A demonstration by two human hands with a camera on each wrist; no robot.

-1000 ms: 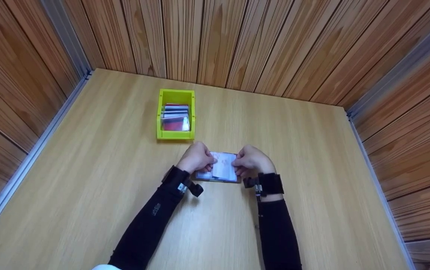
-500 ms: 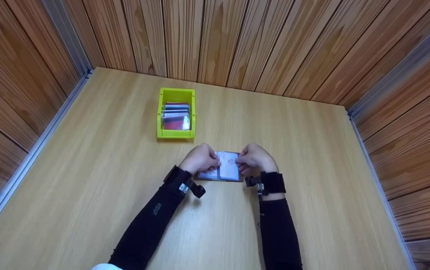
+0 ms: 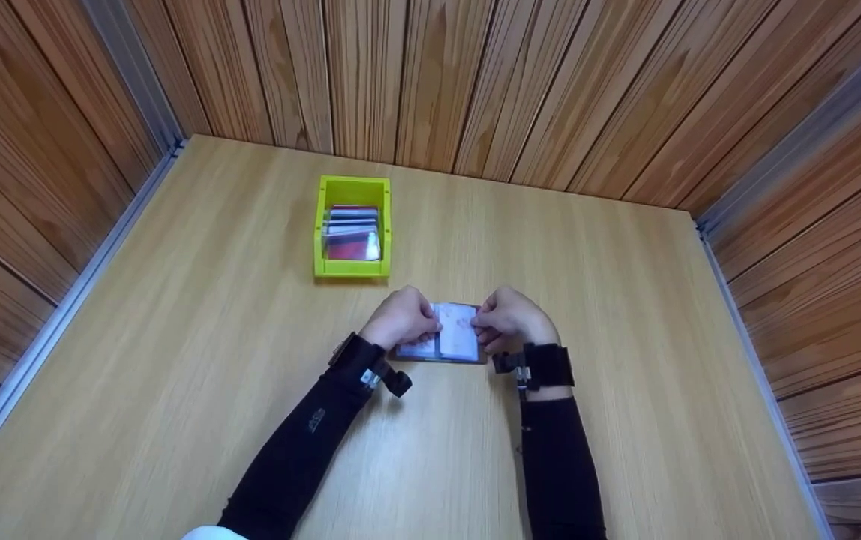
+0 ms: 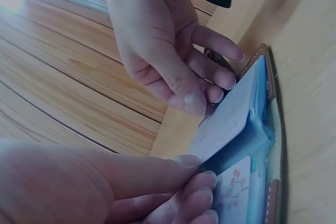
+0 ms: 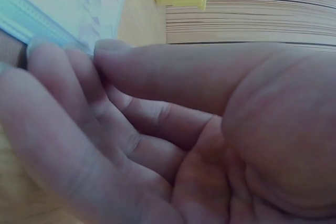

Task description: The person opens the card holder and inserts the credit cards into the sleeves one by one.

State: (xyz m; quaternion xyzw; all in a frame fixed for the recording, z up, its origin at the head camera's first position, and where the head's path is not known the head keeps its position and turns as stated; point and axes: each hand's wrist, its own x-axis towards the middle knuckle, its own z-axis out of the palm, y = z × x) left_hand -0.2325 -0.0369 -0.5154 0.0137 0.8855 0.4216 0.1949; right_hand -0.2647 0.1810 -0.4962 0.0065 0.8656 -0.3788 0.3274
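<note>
The left hand [image 3: 403,319] pinches one edge of a pale card [image 3: 458,337] over the open little book [image 4: 271,203], and the right hand [image 3: 509,319] seems to pinch a clear pocket [image 5: 37,19], so the person is likely tucking the card in, which calls for a soft, straight push.

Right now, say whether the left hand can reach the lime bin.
Likely yes: the lime bin stands beyond the left hand with nothing visible between them, though that hand's grip must first leave the white page.
</note>
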